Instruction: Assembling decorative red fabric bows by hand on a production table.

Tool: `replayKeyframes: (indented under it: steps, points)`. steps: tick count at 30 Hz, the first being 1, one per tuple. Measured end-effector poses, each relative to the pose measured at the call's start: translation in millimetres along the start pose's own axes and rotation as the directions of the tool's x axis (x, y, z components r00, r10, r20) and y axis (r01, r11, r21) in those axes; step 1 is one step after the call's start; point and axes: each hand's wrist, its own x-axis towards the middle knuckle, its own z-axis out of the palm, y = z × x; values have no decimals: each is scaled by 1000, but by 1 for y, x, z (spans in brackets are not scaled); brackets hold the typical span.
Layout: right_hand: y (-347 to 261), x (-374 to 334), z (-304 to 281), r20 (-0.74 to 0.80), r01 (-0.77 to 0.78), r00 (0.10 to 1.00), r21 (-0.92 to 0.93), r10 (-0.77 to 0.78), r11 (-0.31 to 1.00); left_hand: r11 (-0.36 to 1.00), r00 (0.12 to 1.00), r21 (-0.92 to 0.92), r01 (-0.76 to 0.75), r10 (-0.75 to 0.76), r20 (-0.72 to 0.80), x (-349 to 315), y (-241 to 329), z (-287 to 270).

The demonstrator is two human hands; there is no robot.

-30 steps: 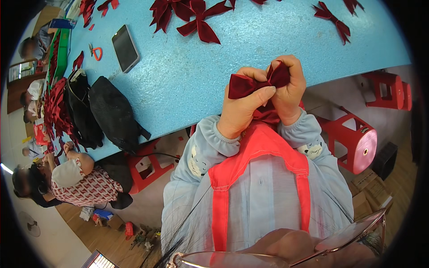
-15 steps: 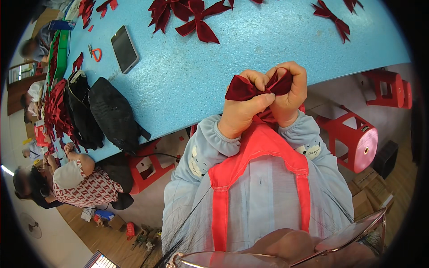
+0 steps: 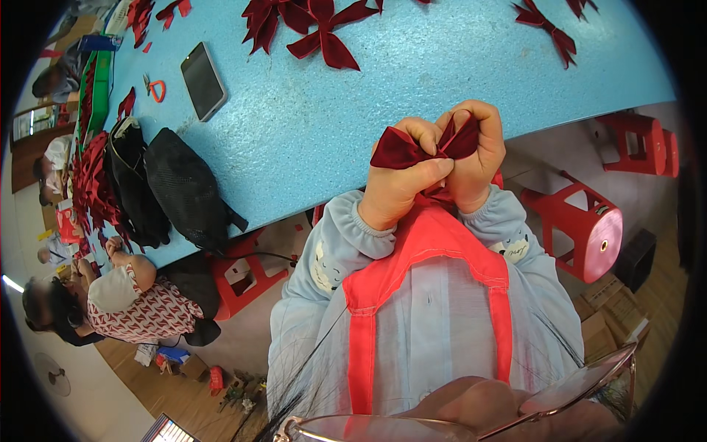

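Observation:
A dark red velvet bow is held up in front of my chest, near the table's front edge. My left hand pinches it at the centre, thumb and fingers pressed round the left loop. Around the right loop, my right hand has its fingers curled, with the thumb tip close to the middle knot. The bow's tails hang down behind my hands and are mostly hidden. Several finished-looking velvet bows lie at the far side of the blue table, and another bow lies at far right.
A phone, orange-handled snips and black mesh pouches lie on the left part of the table. Red ribbon pieces are heaped beyond them. Red stools stand at right. A co-worker sits at left.
My hands keep hold of the bow in nearly the same place. The left thumb and the bow's middle have shifted very slightly.

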Motion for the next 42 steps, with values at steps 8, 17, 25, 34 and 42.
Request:
replayKeyframes:
  steps: [8, 17, 25, 34, 42]
  points:
    - [-15, 10, -5, -60, -127, 989, 100, 133, 987, 996, 994, -13, -93, 94, 51, -1, -4, 2]
    - [-7, 24, -13, -92, 24, 995, -72, -30, 997, 958, 958, 132, 254, -231, -171, -1, 24, -9]
    - [-3, 18, -9, -26, -7, 1000, -96, 5, 995, 992, 962, 20, 125, -117, -246, 7, 9, -2]
    - [-19, 39, -34, 476, -554, 790, 286, 385, 782, 817, 863, 526, -236, 425, -272, 6, 14, -14]
    - [-9, 40, -26, 346, -583, 783, 119, 517, 804, 885, 898, 417, -207, 342, -279, 4, 26, -17]
